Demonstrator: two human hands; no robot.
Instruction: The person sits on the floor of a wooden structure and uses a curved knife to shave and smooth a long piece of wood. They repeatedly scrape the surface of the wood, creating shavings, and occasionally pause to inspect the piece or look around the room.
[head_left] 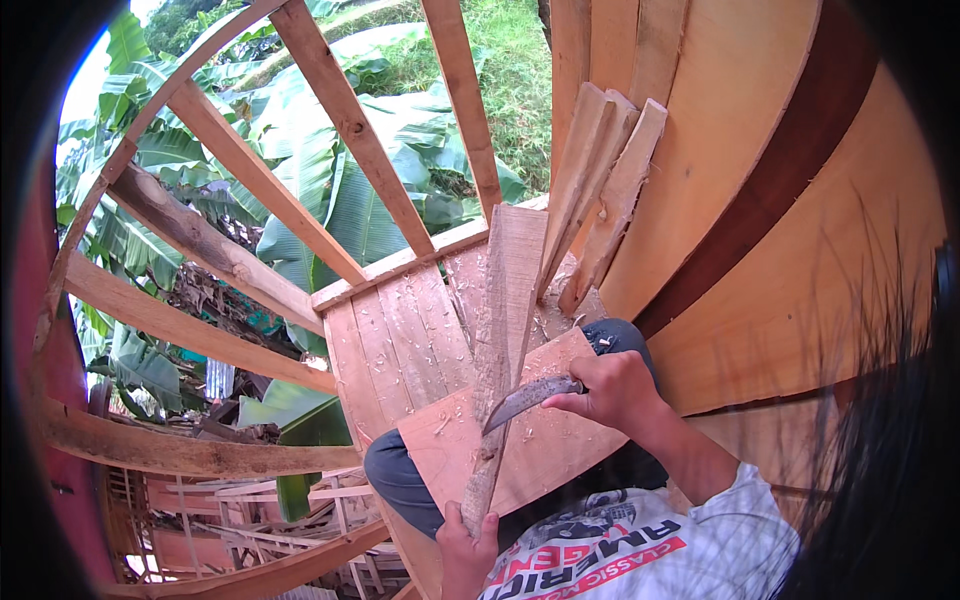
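Observation:
My left hand point(469, 543) is closed round the near end of a long rough piece of wood point(508, 290), which slants up and away from me. In my right hand point(612, 388) is a knife point(530, 398) with a broad curved blade, the fingers wrapped round its handle. The blade lies across the wood, touching it a little above my left hand. Under both, a flat board point(550, 450) rests across my lap, with curled shavings scattered on it.
Several rough wood pieces point(612, 190) lean against the plywood wall point(740, 130) at the right. Shavings litter the plank floor point(390, 340) ahead. A slatted wooden railing point(350, 130) curves round the left and far side, with banana leaves point(350, 215) beyond it.

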